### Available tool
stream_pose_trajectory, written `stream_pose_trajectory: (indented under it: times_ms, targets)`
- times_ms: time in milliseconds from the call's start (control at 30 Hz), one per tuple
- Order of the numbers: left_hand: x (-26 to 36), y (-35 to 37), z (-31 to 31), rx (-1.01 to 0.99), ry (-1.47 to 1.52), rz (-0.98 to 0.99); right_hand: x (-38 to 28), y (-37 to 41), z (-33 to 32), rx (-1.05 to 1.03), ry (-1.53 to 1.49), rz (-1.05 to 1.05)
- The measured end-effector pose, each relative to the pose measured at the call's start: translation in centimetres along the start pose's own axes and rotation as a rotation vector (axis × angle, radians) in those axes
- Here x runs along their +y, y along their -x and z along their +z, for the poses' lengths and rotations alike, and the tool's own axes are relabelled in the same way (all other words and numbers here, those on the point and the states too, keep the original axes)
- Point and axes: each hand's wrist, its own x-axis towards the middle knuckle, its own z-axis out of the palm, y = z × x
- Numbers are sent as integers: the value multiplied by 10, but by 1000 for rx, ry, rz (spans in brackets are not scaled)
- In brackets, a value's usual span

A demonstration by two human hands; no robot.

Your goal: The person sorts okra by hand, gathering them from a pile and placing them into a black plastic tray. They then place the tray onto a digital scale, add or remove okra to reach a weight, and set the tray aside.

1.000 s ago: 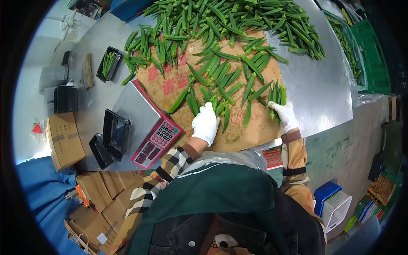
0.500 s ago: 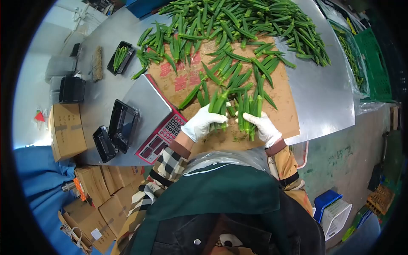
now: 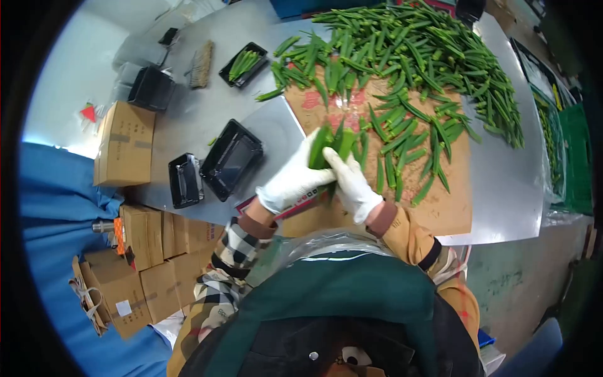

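Observation:
My left hand [image 3: 298,179], in a white glove, is wrapped round a bunch of green okra [image 3: 326,147] above the front of the scale. Close beside it my right hand [image 3: 352,185], also gloved, presses its fingers against the same bunch. Loose okra [image 3: 402,135] lies scattered on a flattened cardboard sheet [image 3: 455,201], below a large okra heap [image 3: 408,44]. The scale's metal plate [image 3: 276,135] is partly under an empty black tray [image 3: 232,157]. The scale's keypad is mostly hidden behind my hands.
A smaller black tray [image 3: 185,181] stands at the left. Farther back are a black tray with okra [image 3: 244,65], a brush [image 3: 201,65] and stacked black trays [image 3: 151,89]. A cardboard box [image 3: 125,144] sits at the left edge, a green crate [image 3: 575,157] at the right.
Both hands have moved left and come together, bringing the two held okra bunches into one. The camera view has shifted, so the table items appear farther right.

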Motion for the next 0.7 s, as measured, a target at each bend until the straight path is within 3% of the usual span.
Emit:
stream_pose_trajectory:
  times_ms: [67, 133, 267, 333, 400, 433, 533, 567, 600, 700]
  targets:
    - [12, 7, -50, -22, -77, 5, 0, -12, 49, -159, -58, 57]
    - [45, 25, -90, 0, -125, -153, 1, -24, 97, -288, -114, -8]
    - [60, 47, -170, -18, -201, -174, 44, -69, 165, -384, -101, 233]
    - [48, 51, -206, -37, -149, -188, 25, -49, 175, -425, 23, 316]
    - [5, 53, -247, 49, -410, -132, 22, -52, 157, -615, 311, 376]
    - [-6, 56, -253, 55, -542, -211, 6, -42, 145, -631, 387, 372]
    - [-13, 73, -238, 168, -421, -134, 24, -55, 65, -492, 724, 51]
    - [-9, 80, -237, 246, -355, -125, 20, -47, 36, -320, 841, -195]
    - [-5, 89, -236, 326, -288, -118, 10, -37, 9, -175, 843, -124]
    - [-14, 117, -254, 628, -318, 5, 10, -15, -97, 219, 1053, -446]
